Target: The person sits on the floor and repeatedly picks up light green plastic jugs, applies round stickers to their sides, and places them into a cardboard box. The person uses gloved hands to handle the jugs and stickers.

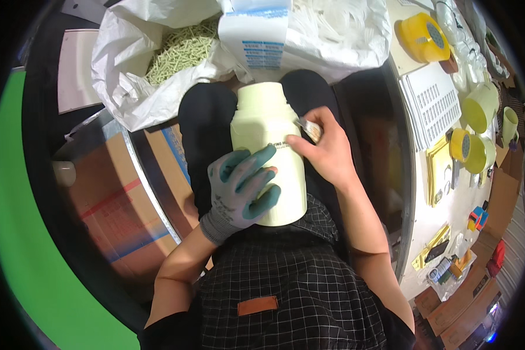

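Note:
A pale yellow-green, wide-necked bottle (291,181) lies across my lap in the head view, its neck pointing away from me. My left hand (239,186), in a grey and teal work glove, grips its left side, fingers curled over the front. Bare, my right hand (331,150) is at the bottle's upper right, thumb against the wall near small dark print. Pinched in its fingers is a small whitish and brown piece (313,130) with a dark tip touching or close to the shoulder; its kind is not clear.
Ahead stand white sacks (122,76) of pale green sticks (184,52) and white translucent strips (332,26). On the right-hand table are a yellow tape roll (423,38), printed sheets (431,105) and yellow-green cups (480,108). Cardboard boxes (119,210) sit at left.

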A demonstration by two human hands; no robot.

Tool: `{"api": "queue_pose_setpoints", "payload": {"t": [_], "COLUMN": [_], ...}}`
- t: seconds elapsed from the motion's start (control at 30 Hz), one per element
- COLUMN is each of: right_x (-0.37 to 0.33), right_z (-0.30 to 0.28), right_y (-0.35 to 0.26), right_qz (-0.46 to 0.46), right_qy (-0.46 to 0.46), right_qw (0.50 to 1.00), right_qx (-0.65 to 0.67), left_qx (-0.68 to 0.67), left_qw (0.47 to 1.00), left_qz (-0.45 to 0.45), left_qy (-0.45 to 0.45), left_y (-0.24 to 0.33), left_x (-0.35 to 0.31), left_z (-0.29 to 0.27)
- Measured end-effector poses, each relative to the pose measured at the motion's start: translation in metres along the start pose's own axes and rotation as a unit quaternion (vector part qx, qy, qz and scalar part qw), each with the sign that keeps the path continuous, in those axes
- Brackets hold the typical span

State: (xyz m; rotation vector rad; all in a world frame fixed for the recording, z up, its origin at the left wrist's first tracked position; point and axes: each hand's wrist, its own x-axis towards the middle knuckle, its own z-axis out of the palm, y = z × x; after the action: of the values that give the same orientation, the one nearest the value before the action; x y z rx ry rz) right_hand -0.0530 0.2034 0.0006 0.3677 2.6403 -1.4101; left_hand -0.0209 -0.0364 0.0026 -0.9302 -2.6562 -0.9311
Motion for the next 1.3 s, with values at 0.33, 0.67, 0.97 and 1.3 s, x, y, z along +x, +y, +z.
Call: {"api": "queue_pose_setpoints", "payload": {"t": [0.33, 0.67, 0.97, 1.3], "right_x": [-0.063, -0.129, -0.169, -0.156], "right_z": [-0.027, -0.157, -0.274, -0.268], "right_y": [-0.038, 0.104, 0.244, 0.267], "right_qz": [-0.085, 0.117, 0.082, 0.073], "right_qy": [-0.173, 0.176, 0.530, 0.526], "right_qw": [0.956, 0.859, 0.808, 0.777], "right_qx": [0.223, 0.466, -0.244, -0.339], "left_qx": [-0.401, 0.067, -0.088, -0.030], "left_qw": [0.869, 0.995, 0.908, 0.860], "left_qz": [-0.224, -0.068, 0.360, 0.448], "left_qy": [-0.186, 0.006, -0.195, -0.241], "left_y": [-0.114, -0.089, 0.177, 0.269], "left_x": [0.111, 0.117, 0.209, 0.201], "left_z": [-0.036, 0.038, 0.111, 0.330]}}
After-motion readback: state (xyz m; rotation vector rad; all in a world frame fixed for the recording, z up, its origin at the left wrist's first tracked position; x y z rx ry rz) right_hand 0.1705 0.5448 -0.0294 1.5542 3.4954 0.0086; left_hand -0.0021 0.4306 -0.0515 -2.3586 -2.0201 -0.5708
